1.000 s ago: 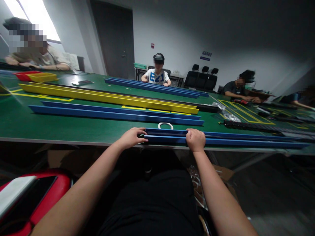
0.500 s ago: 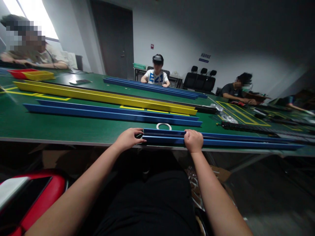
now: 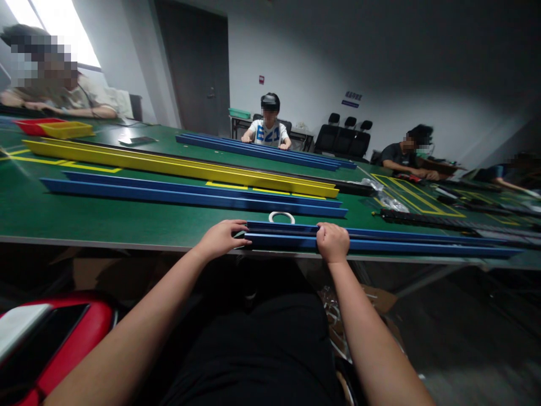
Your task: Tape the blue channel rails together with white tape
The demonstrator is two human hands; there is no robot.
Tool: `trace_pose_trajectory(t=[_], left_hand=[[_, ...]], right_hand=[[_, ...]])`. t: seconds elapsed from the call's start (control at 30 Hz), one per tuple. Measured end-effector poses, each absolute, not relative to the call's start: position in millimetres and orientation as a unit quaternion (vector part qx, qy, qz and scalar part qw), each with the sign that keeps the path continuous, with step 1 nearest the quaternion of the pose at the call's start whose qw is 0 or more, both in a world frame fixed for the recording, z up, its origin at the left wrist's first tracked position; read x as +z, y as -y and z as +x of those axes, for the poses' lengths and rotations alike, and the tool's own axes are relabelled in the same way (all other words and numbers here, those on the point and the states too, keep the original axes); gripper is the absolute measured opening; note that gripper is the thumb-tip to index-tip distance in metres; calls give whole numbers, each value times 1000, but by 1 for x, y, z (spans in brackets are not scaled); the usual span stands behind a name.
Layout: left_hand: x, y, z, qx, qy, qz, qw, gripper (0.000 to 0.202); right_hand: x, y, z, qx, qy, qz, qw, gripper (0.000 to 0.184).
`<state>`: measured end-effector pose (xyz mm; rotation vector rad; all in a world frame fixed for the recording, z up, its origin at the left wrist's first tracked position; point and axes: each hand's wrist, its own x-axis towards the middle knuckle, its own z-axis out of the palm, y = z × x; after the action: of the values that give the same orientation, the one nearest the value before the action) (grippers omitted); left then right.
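A long blue channel with two raised walls lies along the front edge of the green table. My left hand is at its left end, thumb and fingers apart across the channel's width, the fingertips touching the end. Further right, my right hand is wrapped over the channel and grips it. Just behind the channel, between my hands, a white ring lies flat, perhaps a roll of tape. A second blue channel rests farther back to the left.
Behind that lies a yellow channel. Red tray and yellow tray stand at the far left. Opposite, a person holds more blue channels. Black strips and clear plastic lie right. A red stool is beside me.
Both my hands stay in place on the blue channel. Nothing on the table has plainly moved; the person opposite shifts very slightly.
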<state>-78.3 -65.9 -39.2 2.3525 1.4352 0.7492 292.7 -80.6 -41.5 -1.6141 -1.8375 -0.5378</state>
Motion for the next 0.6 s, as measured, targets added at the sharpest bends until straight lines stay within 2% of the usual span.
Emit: trace_pose_trajectory(t=[0.6], left_hand=[[-44, 68, -76, 206, -475, 854, 61, 57]], right_hand=[[-43, 79, 293, -218, 696, -616, 299, 33]])
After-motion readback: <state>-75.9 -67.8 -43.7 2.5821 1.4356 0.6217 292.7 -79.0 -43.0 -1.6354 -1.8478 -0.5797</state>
